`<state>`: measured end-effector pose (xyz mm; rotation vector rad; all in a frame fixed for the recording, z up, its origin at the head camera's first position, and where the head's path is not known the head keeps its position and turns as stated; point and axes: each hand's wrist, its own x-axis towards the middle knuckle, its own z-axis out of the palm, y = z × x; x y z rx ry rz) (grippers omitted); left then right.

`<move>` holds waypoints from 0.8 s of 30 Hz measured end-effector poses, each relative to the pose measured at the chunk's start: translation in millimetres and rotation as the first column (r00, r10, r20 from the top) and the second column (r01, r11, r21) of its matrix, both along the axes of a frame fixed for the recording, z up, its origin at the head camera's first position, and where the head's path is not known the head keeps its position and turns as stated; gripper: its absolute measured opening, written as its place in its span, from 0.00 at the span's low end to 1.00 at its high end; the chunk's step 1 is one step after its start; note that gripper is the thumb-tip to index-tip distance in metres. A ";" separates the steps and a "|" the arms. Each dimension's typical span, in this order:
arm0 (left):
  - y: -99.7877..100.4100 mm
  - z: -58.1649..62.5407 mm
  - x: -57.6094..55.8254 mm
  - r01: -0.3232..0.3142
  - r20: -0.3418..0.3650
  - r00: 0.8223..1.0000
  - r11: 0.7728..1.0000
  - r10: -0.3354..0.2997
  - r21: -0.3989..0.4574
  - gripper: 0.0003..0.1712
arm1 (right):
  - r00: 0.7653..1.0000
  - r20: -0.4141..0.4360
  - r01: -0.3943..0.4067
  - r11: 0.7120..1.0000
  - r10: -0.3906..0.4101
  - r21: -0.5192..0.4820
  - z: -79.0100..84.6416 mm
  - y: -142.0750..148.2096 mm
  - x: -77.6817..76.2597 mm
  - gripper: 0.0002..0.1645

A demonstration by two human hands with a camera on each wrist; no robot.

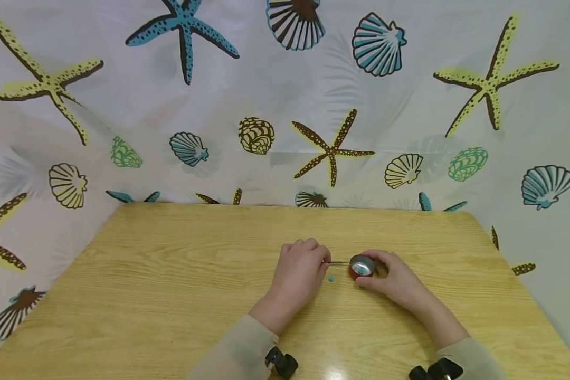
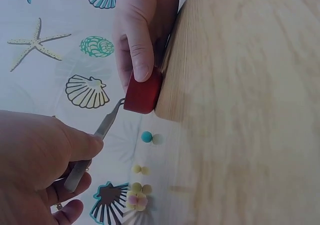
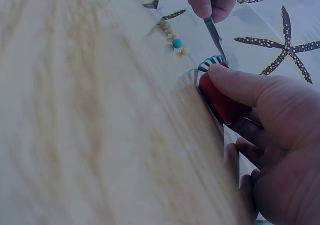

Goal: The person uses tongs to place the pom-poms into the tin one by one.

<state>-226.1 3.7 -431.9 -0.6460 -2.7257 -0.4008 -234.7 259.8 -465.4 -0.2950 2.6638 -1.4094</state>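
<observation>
My left hand [image 1: 298,272] pinches metal tweezers [image 2: 102,128] with a bent tip. That tip reaches the rim of a small red cup [image 2: 143,92], whose inside is shiny silver in the head view. Thumb and fingers of my right hand [image 1: 394,277] grip the cup from its right side on the table. Something bluish shows inside the cup, too small to make out. Between the hands, a turquoise bead [image 1: 331,278] lies on the table. Both wrist views show small yellow beads [image 2: 137,169] and a pinkish bead [image 2: 132,200] near it.
The wooden table [image 1: 171,295] stretches out on both sides of the hands. A white cloth [image 1: 266,179] printed with starfish and shells hangs behind it and at the sides. Dark wrist devices [image 1: 282,363] sit at both sleeves.
</observation>
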 end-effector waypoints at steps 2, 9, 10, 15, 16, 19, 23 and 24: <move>-0.6 -1.2 0.0 -0.003 -0.005 1.000 1.000 0.003 -0.010 0.03 | 1.000 0.000 0.003 1.000 -0.003 0.002 -0.1 0.2 0.3 0.40; -4.1 -0.8 0.2 -0.002 -0.017 1.000 1.000 0.002 -0.020 0.03 | 1.000 0.009 0.001 1.000 -0.001 -0.003 -0.6 0.6 0.0 0.40; -5.0 -0.5 0.6 -0.002 -0.016 1.000 1.000 0.002 -0.019 0.02 | 1.000 0.008 0.001 1.000 -0.001 0.000 -0.9 0.6 0.2 0.40; -8.3 1.6 2.5 -0.001 -0.022 1.000 1.000 0.001 -0.010 0.02 | 1.000 -0.003 -0.004 1.000 0.004 0.005 -1.9 0.8 1.4 0.39; -8.7 2.0 2.4 -0.001 -0.026 1.000 1.000 0.001 -0.009 0.02 | 1.000 -0.003 -0.006 1.000 0.006 0.002 -1.8 0.9 1.3 0.39; -9.6 2.8 2.2 -0.001 -0.041 0.999 1.000 0.001 -0.008 0.02 | 1.000 -0.001 -0.011 1.000 0.011 -0.008 -1.7 1.2 1.3 0.39; -11.5 3.2 2.0 0.000 -0.060 0.998 1.000 0.000 0.001 0.02 | 1.000 0.003 -0.010 1.000 0.010 -0.015 -1.2 1.0 1.7 0.39; -12.2 2.9 1.9 0.001 -0.062 0.998 1.000 -0.001 0.005 0.02 | 1.000 0.004 -0.009 1.000 0.009 -0.015 -1.0 0.8 1.8 0.39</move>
